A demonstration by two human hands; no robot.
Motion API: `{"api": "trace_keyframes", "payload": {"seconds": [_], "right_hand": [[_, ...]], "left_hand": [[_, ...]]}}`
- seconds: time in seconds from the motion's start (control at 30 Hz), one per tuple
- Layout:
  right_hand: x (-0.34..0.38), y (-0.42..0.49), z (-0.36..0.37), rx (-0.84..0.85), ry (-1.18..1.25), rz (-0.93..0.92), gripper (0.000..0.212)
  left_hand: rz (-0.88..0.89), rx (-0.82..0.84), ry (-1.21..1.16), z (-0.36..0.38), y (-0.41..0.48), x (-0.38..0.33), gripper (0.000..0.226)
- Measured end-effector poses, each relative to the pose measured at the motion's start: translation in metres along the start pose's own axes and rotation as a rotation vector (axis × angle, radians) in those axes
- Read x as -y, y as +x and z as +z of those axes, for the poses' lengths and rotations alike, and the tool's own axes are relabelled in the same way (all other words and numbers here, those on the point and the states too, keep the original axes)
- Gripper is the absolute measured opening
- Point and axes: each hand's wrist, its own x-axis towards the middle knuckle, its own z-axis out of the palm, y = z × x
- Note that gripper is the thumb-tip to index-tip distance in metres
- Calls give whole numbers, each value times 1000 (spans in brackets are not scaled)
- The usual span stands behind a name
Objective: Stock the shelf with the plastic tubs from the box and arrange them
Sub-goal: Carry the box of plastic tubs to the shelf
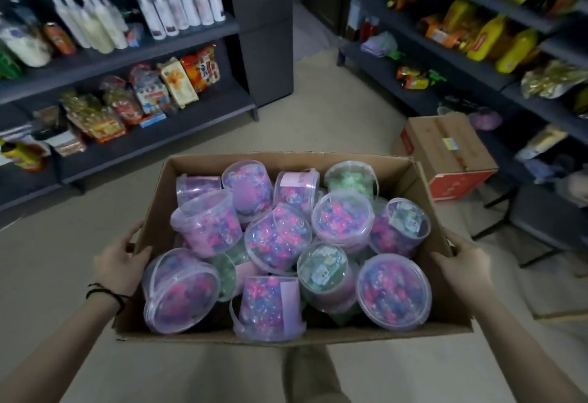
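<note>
Spill risk: the plastic tubs lay heaped and tilted, some close to the rim of the box; if one side dipped, the top ones would likely roll out.
Grip risk: the box was held only by its thin side walls, so under this load the cardboard could buckle or slide through the fingers.
Path risk: a closed carton sat on the floor at far right, and the box hid the ground just ahead, so a stumble was possible.
Left hand: the left hand gripped the box's left wall around its middle, with the thumb hooked over the top edge and the fingers curled on the outside.
Right hand: the right hand clasped the right wall in the same way, roughly level with the left.
Arms: both reached forward and slightly apart, with the box held between them, apparently off the floor.
Tubs: all those in view were inside the box, and none had been placed yet.
Shelves: the left shelf and the right shelf stood well beyond the box.
</note>
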Motion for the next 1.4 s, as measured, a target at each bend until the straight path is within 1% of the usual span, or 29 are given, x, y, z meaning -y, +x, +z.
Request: {"api": "trace_keyframes", "payload": {"seconds": [0.13,0.3,0.4,0.47,0.63,0.77,0.87,1.1,1.17,1.3,1.4], "right_hand": [[17,75,-6,-44,-5,25,50],[40,165,-18,-121,-27,82,43],[52,215,-21,-154,-38,108,45],[63,248,-23,-169,-26,136,48],[88,319,-16,-231,-7,204,50],[101,369,-9,-293,36,280,45],[108,401,-6,-335,65,324,40],[88,482,-22,-381,81,468,44],[76,509,-28,-405,88,496,40],[52,564,-47,-434,120,595,21],[44,599,-65,-463,124,640,18]], "left_hand": [[33,45,-15,36,71,-63,50],[87,97,-50,75,161,-146,51],[117,156,-54,97,217,-187,54],[160,184,-77,112,255,-214,55],[302,210,-31,150,347,-292,53],[384,285,24,182,433,-353,53],[478,332,17,209,483,-403,53],[582,394,-24,292,545,-525,52],[619,391,-3,322,551,-562,51],[674,446,75,390,566,-636,49],[681,514,95,438,577,-692,48]]}}
